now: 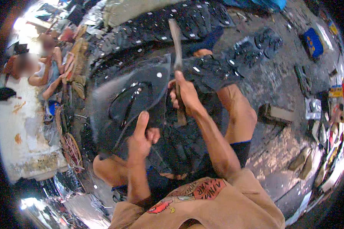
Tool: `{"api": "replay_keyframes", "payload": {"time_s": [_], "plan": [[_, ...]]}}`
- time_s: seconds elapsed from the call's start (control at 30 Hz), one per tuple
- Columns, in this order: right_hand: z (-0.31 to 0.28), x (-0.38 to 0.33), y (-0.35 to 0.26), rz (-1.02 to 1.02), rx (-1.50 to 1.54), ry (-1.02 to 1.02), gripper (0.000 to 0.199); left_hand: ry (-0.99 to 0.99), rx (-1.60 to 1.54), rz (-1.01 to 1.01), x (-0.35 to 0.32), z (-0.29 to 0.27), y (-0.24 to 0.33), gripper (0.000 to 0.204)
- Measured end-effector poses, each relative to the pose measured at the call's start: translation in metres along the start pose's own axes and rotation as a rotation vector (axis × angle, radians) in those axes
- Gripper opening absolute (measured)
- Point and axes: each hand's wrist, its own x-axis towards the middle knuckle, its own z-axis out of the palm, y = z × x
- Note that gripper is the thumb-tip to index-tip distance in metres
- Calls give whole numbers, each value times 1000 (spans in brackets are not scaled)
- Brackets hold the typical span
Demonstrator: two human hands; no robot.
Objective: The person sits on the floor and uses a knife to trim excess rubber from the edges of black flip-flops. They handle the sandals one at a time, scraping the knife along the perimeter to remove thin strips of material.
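Observation:
My right hand (pixel 185 93) is closed round a long knife (pixel 175 40). Its narrow brownish-grey blade points up and away from me, and the handle's butt shows below my fist. Opposite it, my left hand (pixel 140 139) has its thumb raised and its fingers curled at the near edge of a large dark rubber-like sheet (pixel 103 101), seemingly gripping it; the fingertips are partly hidden and blurred. The sheet spreads over my left knee with a curved, shiny rim. A black sandal-shaped piece with straps (pixel 130 100) lies on it. The blade stands apart from this piece.
Rows of black sandals (pixel 156 28) cover the ground ahead, and more sandals (pixel 256 45) lie at the far right. A block (pixel 281 114) sits right of my knee. A blue box (pixel 312 42) is farther right. Two people (pixel 38 70) sit at the left, beside a stained whitish surface (pixel 26 133).

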Motion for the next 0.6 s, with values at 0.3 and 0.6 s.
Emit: {"api": "replay_keyframes", "payload": {"time_s": [0.3, 0.6], "plan": [[60, -121, -31, -513, -81, 343, 36, -252, -949, 89, -43, -29, -19, 31], [42, -161, -62, -577, -291, 159, 27, 73, -301, 345, -43, 6, -8, 47]]}}
